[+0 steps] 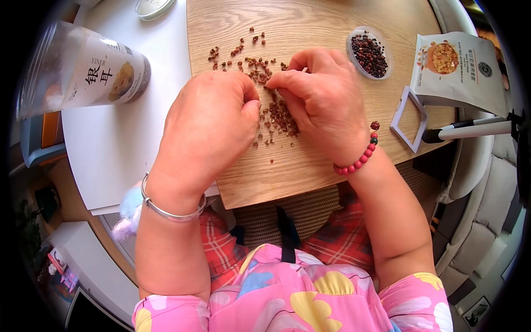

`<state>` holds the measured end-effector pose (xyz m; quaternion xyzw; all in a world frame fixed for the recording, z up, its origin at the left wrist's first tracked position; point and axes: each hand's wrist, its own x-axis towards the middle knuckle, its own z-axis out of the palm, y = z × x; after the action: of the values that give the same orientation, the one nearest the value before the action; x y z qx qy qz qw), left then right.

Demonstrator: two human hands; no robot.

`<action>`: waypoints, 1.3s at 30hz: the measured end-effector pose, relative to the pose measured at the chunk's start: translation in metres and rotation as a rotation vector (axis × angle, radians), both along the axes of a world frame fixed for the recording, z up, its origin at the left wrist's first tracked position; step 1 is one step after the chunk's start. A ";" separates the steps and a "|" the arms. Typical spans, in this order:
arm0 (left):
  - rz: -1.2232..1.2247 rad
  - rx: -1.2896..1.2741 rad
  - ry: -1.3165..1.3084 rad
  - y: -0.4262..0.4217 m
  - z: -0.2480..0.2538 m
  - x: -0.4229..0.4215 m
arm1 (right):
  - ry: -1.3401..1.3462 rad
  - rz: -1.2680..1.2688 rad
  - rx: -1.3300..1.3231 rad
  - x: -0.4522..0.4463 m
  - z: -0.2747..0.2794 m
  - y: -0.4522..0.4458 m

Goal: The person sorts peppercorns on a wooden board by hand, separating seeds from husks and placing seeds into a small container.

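Reddish-brown Sichuan peppercorns (281,117) lie in a loose heap on the wooden tabletop (251,180), with more scattered behind it toward the far side. Over the left side of the heap, my left hand (206,119) is curled, its thumb pressed to the bent fingers. My right hand (327,94) pinches with thumb and index finger just above the peppercorns. Whatever sits between the fingertips of either hand is too small or hidden to name. Beyond my right hand stands a small round clear tub (390,54) holding dark red and blackish peppercorns.
A large clear plastic jar (83,72) with a white label stands on the white surface (99,160) at left, near a round lid (155,8). At right are a printed food pouch (462,74), a pale angular frame (408,119) and a stand's white arm (475,130).
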<state>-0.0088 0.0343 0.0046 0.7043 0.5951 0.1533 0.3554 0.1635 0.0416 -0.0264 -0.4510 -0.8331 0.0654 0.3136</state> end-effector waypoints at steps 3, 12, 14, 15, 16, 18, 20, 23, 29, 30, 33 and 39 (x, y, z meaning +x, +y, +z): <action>0.009 -0.002 -0.002 0.001 0.000 0.000 | -0.037 -0.009 -0.001 -0.001 0.002 0.000; 0.022 0.002 -0.049 0.000 0.000 0.002 | -0.089 -0.019 0.028 -0.002 0.002 0.001; 0.033 -0.004 -0.063 0.001 -0.001 0.002 | -0.088 -0.021 0.036 -0.001 0.002 0.000; 0.041 0.007 -0.061 0.001 -0.001 0.002 | -0.089 -0.026 0.020 -0.001 0.004 -0.001; 0.049 0.019 -0.059 0.001 -0.002 0.001 | -0.091 -0.030 0.005 -0.001 0.006 -0.002; 0.066 0.010 -0.071 0.001 -0.002 0.000 | -0.081 -0.028 -0.014 0.002 0.008 -0.002; 0.084 0.001 -0.084 0.002 -0.002 -0.001 | -0.071 -0.023 -0.033 0.004 0.008 -0.002; 0.072 0.001 -0.080 0.002 -0.002 -0.001 | -0.035 -0.018 -0.039 0.002 0.007 -0.002; 0.054 0.013 -0.062 0.002 -0.002 -0.001 | -0.021 -0.005 -0.071 -0.002 0.005 -0.004; 0.053 0.013 -0.053 0.002 -0.002 -0.001 | -0.020 -0.009 -0.074 -0.002 0.005 -0.004; 0.056 0.006 -0.054 0.002 -0.002 -0.001 | -0.021 -0.010 -0.073 -0.002 0.004 -0.003; 0.049 -0.001 -0.045 0.002 -0.001 0.001 | -0.035 -0.012 -0.068 -0.006 0.003 -0.003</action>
<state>-0.0079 0.0365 0.0031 0.6859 0.6039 0.1774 0.3652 0.1578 0.0383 -0.0231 -0.4673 -0.8331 0.0841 0.2838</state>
